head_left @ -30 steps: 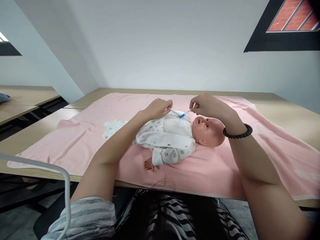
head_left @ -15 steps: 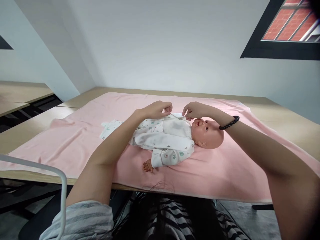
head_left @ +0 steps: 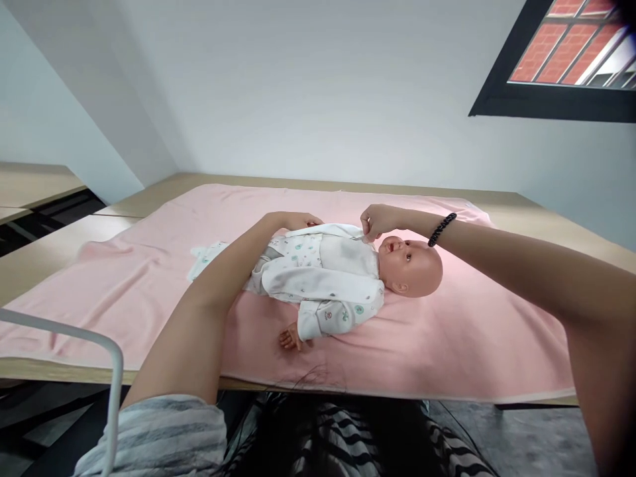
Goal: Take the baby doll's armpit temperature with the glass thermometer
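A baby doll point(head_left: 415, 268) lies on its back, head to the right, on a pink blanket point(head_left: 447, 344). It wears a white printed jacket point(head_left: 342, 291), spread apart at the front over a plain white chest point(head_left: 348, 255). My right hand point(head_left: 382, 220), with a black bead bracelet, pinches the jacket's far edge near the doll's neck. Beyond the doll's far side, my left hand point(head_left: 295, 220) curls by the same edge; its fingertips are partly hidden, so what it holds is unclear. The doll's near hand point(head_left: 289, 336) pokes out of a sleeve.
The blanket covers much of a wooden table point(head_left: 546, 225) that stands against a white wall point(head_left: 322, 93). At the lower left, a pale curved bar point(head_left: 112, 358) rises close to my left arm. Another table point(head_left: 34, 179) is at the far left.
My left hand has moved left and slightly down, toward the doll's far side. My right hand stays near the neck, pinching the jacket's edge. The camera view has shifted a little.
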`<move>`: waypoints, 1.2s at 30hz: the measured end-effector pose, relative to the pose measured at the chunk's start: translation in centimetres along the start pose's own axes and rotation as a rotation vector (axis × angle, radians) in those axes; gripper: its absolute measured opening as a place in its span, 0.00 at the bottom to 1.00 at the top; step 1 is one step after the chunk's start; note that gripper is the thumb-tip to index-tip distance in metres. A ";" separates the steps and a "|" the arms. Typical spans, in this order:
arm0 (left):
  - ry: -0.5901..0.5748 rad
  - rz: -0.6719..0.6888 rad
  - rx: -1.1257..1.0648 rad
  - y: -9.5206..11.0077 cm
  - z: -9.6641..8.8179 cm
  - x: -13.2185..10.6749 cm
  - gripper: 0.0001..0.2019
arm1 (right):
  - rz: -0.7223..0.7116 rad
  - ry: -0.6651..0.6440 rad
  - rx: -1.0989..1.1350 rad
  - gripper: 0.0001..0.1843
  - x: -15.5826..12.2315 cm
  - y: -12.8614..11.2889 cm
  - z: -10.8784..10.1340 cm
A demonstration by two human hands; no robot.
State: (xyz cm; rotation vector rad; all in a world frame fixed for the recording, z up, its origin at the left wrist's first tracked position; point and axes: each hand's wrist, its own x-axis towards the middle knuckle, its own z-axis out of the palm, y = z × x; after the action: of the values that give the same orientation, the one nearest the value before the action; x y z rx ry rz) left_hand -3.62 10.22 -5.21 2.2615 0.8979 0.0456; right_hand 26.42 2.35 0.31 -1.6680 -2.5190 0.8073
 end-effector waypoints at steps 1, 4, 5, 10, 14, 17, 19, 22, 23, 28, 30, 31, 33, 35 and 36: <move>-0.007 0.007 0.000 0.0 0.0 0.0 0.30 | 0.005 0.023 0.031 0.22 0.1 0.4 0.2; 0.036 0.001 0.052 -0.1 0.1 -0.5 0.28 | 0.020 0.074 0.158 0.23 0.3 1.4 0.7; 0.071 -0.003 0.079 -0.1 0.1 -0.7 0.28 | 0.008 0.083 0.196 0.23 0.3 1.7 0.9; 0.366 0.043 0.088 0.3 0.0 -0.9 0.26 | -0.066 0.099 0.231 0.21 1.4 2.7 1.8; 0.554 0.097 -0.005 0.6 0.2 0.0 0.23 | -0.120 0.127 0.076 0.17 2.6 2.8 2.1; 0.595 0.108 -0.039 0.6 0.6 0.3 0.21 | -0.156 0.138 -0.021 0.15 2.9 2.7 2.0; 0.593 0.107 -0.046 0.6 0.7 0.2 0.21 | -0.152 0.138 -0.057 0.15 2.8 2.7 1.9; 0.562 0.092 -0.032 0.5 0.8 -0.3 0.22 | -0.152 0.071 -0.090 0.10 2.4 2.4 1.3; 0.544 0.079 -0.025 0.5 0.8 -0.6 0.23 | -0.158 0.037 -0.094 0.08 2.2 2.2 1.0; 0.408 -0.004 -0.021 -0.2 1.1 -1.7 0.27 | -0.183 -0.005 -0.106 0.06 1.9 1.6 0.3; 0.382 -0.010 -0.018 -0.4 1.4 -2.1 0.27 | -0.183 0.034 -0.141 0.11 2.0 1.5 0.3; 0.376 -0.011 -0.014 -0.6 1.6 -2.2 0.27 | -0.177 0.059 -0.161 0.15 2.1 1.5 0.4; 0.358 -0.015 0.001 -0.7 1.8 -2.3 0.27 | -0.166 0.095 -0.182 0.22 2.1 1.6 0.6; 0.322 -0.022 0.013 -0.9 1.9 -2.3 0.28 | -0.165 0.091 -0.173 0.29 2.1 1.6 0.8; 0.297 -0.022 0.009 -1.0 2.0 -2.3 0.29 | -0.167 0.079 -0.164 0.31 2.0 1.6 0.8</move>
State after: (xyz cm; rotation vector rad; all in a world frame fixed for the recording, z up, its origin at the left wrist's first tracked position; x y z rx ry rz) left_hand -5.43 8.11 -6.80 2.2894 1.0771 0.3768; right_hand 26.65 4.23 -1.62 -1.4704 -2.6879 0.5238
